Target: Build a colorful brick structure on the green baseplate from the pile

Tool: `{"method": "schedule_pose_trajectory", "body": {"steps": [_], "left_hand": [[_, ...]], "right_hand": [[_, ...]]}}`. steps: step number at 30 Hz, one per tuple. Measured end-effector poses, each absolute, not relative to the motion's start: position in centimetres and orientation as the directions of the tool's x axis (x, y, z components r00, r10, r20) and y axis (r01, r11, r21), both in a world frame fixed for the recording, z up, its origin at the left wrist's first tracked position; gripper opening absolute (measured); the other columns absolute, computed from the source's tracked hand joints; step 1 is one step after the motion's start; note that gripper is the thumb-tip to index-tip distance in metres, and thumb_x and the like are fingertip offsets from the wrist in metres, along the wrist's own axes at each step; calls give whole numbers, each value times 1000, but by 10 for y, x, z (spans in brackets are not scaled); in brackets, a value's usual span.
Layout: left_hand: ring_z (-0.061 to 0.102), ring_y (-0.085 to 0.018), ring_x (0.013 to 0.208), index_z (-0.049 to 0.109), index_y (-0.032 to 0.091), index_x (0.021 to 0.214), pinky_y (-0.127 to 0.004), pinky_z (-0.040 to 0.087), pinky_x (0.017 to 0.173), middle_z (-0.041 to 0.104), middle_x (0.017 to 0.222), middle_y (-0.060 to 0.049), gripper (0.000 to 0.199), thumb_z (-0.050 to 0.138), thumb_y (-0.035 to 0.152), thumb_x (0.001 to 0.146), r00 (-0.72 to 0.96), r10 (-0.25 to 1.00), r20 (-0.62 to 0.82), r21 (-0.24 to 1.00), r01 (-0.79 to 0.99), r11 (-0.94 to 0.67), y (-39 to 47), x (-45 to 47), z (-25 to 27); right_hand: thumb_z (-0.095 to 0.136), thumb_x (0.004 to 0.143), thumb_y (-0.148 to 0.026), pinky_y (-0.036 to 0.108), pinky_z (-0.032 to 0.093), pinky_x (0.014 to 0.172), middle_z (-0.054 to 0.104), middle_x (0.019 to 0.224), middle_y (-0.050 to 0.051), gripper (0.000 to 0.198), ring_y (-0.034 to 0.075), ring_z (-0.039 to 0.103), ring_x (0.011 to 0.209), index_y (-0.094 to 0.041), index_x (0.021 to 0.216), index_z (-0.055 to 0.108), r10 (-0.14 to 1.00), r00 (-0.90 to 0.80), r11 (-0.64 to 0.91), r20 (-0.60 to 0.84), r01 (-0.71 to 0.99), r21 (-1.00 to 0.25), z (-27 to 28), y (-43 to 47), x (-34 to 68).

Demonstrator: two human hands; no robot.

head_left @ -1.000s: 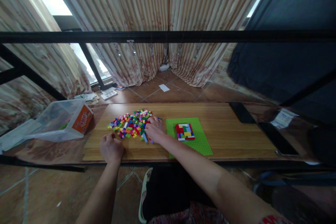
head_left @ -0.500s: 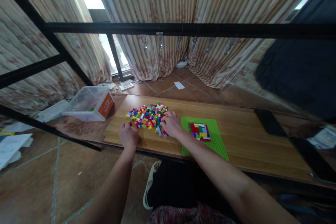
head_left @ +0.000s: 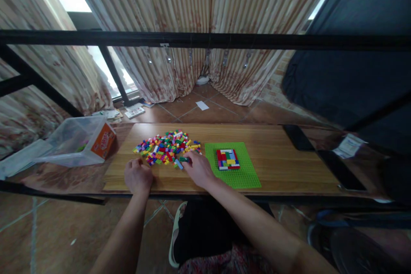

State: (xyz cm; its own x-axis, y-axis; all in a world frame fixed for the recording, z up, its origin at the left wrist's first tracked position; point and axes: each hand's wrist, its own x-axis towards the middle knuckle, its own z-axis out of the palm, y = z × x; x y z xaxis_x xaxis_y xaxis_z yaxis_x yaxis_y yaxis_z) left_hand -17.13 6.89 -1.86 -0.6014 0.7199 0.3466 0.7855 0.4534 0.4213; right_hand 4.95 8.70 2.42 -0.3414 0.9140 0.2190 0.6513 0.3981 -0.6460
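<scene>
My right hand (head_left: pixel 199 168) is at the right front edge of a pile of small coloured toy bricks (head_left: pixel 163 147), its fingers closed on a dark green brick (head_left: pixel 184 159). A light blue brick (head_left: pixel 178 164) lies just left of those fingertips. My left hand (head_left: pixel 138 175) rests curled on the table at the pile's near left side; whatever its fingers may hold is hidden. Right of my right hand lies a green studded baseplate (head_left: pixel 248 170). On it stands a low square build of bricks (head_left: pixel 228 159), mostly red, white, yellow and blue.
The wooden table (head_left: pixel 276 171) carries a dark flat panel (head_left: pixel 298 138) at its right. A clear plastic bin (head_left: pixel 72 145) with an orange label stands at the left. A black metal bar (head_left: pixel 205 40) crosses beyond the table, with curtains (head_left: pixel 180 4) behind.
The camera view has swung to the right, so everything appears further left. My right hand has drawn back slightly from the pile, and a dark green brick now shows in its fingers.
</scene>
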Motion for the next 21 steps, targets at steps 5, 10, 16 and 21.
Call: {"method": "schedule_pose_trajectory", "body": {"steps": [5,10,16,21], "left_hand": [[57,-29,104,66,13,105,-41,47,89,62,108,-15,32,44,17,82,-603,721,341,445,779,441,68,-170,-15],[57,-30,103,67,12,105,-42,47,88,61,109,-17,33,44,17,82,-612,719,329,449,771,451,68,-168,-13],[57,-30,103,67,10,105,-40,46,87,62,108,-17,34,44,18,82,-607,728,318,418,779,467,69,-169,-13],[58,-29,105,67,11,107,-39,46,88,63,109,-16,34,44,18,82,-604,723,336,422,783,458,69,-170,-16]], "right_hand": [[54,81,-19,26,45,66,65,81,0,12,15,59,70,-22,84,65,961,-165,277,223,528,-803,10,56,109],[52,83,-15,31,47,76,66,89,3,17,18,60,83,-23,87,66,912,-187,396,365,637,-662,11,65,164],[53,86,-10,37,46,83,69,88,4,18,22,55,90,-23,87,66,787,-375,595,489,669,-445,4,79,182],[52,86,-11,39,47,87,69,95,5,19,22,53,93,-23,84,67,739,-428,651,521,654,-385,2,76,189]]}}
